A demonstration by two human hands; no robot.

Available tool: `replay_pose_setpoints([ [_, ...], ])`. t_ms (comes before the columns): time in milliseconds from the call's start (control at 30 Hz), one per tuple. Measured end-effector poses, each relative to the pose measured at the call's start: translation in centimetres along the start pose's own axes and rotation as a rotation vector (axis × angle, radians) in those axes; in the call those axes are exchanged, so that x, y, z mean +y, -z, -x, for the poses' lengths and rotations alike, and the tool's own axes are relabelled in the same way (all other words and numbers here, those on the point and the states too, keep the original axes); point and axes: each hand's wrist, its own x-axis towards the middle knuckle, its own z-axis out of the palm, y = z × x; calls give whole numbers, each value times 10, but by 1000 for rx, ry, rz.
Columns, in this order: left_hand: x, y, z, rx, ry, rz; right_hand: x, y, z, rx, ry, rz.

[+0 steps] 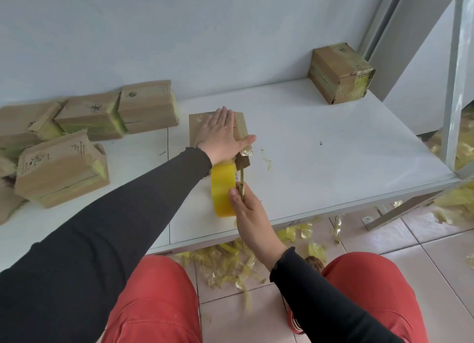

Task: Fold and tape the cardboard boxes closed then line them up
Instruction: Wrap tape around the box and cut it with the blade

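Note:
A small cardboard box [198, 127] stands on the white table [320, 163] in front of me. My left hand [223, 135] lies flat on its top with straight fingers, thumb stretched to the right. A yellow tape roll [222, 189] stands on edge just below the box. A strip of tape runs from the box's near side down to my right hand [246, 209], which pinches the strip beside the roll. One taped box [338, 73] sits at the back right corner of the table.
Several cardboard boxes [77, 137] lie in a heap on the table's left side against the wall. Crumpled yellow tape scraps [230, 263] litter the tiled floor under the table and at the right. A metal frame post [459, 86] rises at the right.

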Motion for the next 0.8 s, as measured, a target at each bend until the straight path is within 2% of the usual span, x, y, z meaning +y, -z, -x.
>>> replay_pose_setpoints([
  [100,-3,-5,1,37,-1,3,-9,-1,6,62,-36,-21],
  [300,-2,-4,6,97,0,29,-15,-3,3,46,-204,-101],
  [367,-4,-1,11,120,-26,105,-18,-3,3,32,-242,-107],
  [400,-5,4,15,165,-51,229,-18,-3,3,34,-254,-105],
  [433,-6,8,22,250,-79,410,-19,-3,4,38,-264,-105],
  [500,-8,15,42,556,-113,764,-19,-2,5,33,-259,-124],
  [533,-7,14,58,699,-83,856,-17,-1,4,20,-248,-140],
  [567,-6,11,78,769,-35,904,-17,0,5,5,-244,-154],
  [600,-3,4,98,758,34,931,-16,0,6,4,-248,-158],
  [633,-1,-5,117,681,116,955,-16,1,6,-3,-248,-152],
  [733,-1,-38,155,277,386,1140,-17,8,5,-43,-220,-60],
  [800,-4,-44,159,107,434,1322,-16,21,-4,1,-173,88],
])
